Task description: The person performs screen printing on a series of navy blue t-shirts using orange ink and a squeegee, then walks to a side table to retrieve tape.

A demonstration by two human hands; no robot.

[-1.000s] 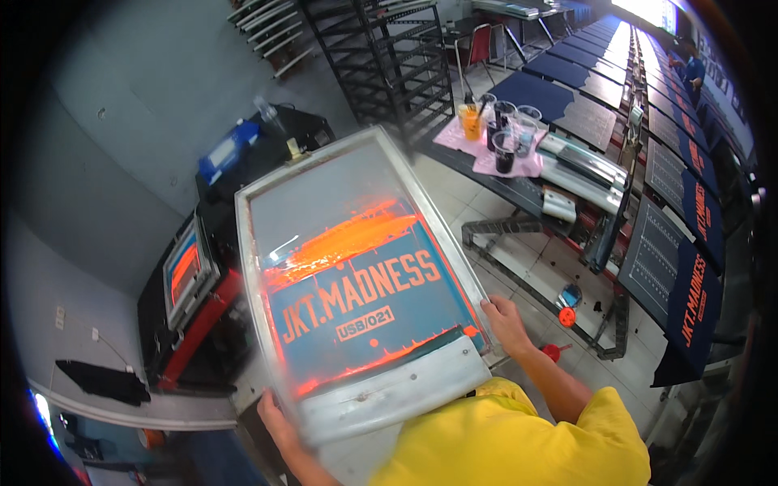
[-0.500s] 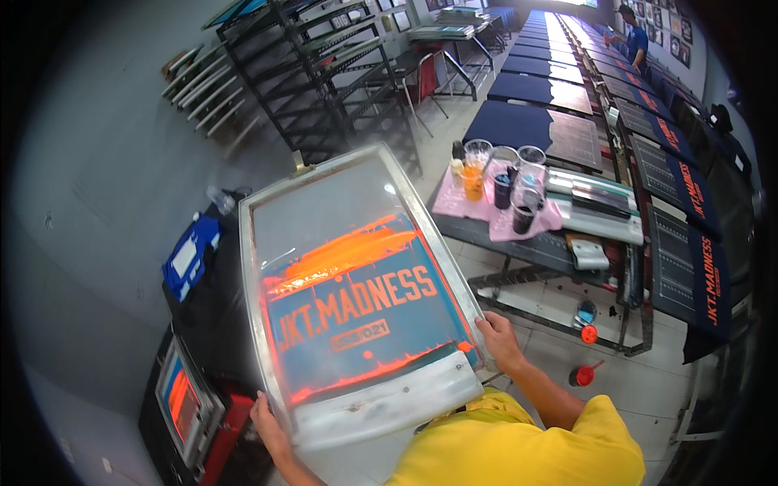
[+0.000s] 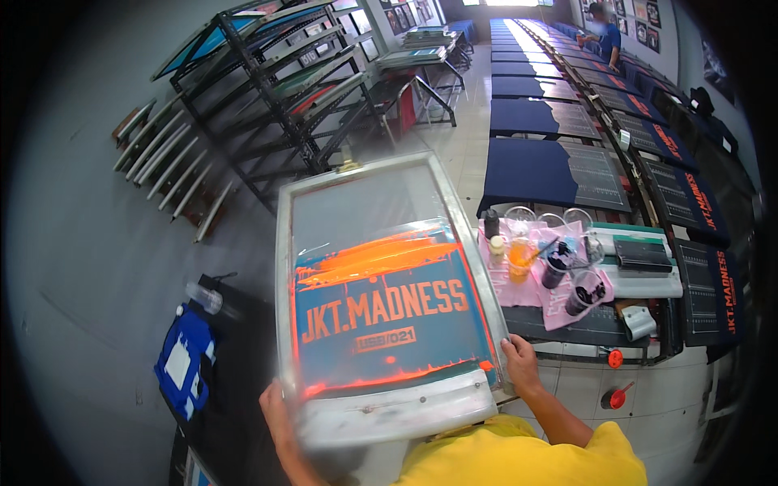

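In front of my body I hold a screen printing frame (image 3: 285, 267) with a pale metal rim, tilted, its inner face toward me. Thick orange ink (image 3: 365, 257) streaks the middle of its teal mesh, above stencilled lettering. Along the lower end lies a white squeegee (image 3: 397, 409) with bolts in it. My left hand (image 3: 279, 417) is closed around the lower left edge, partly blurred. At the lower right edge, my right hand (image 3: 523, 364) grips the rim with its thumb on the near side.
To the right, a table end holds plastic ink cups (image 3: 559, 263) on a pink cloth (image 3: 527, 300) and squeegees (image 3: 640, 255). Beyond run rows of dark shirts (image 3: 527, 174) on boards; a person (image 3: 604, 40) stands far back. A black rack (image 3: 267, 97) is ahead left. A blue bag (image 3: 182, 356) lies at left.
My view has moved forward: the ink cups are nearer and the blue bag sits lower. The held frame appears farther right and more upright. Both hands keep their grip.
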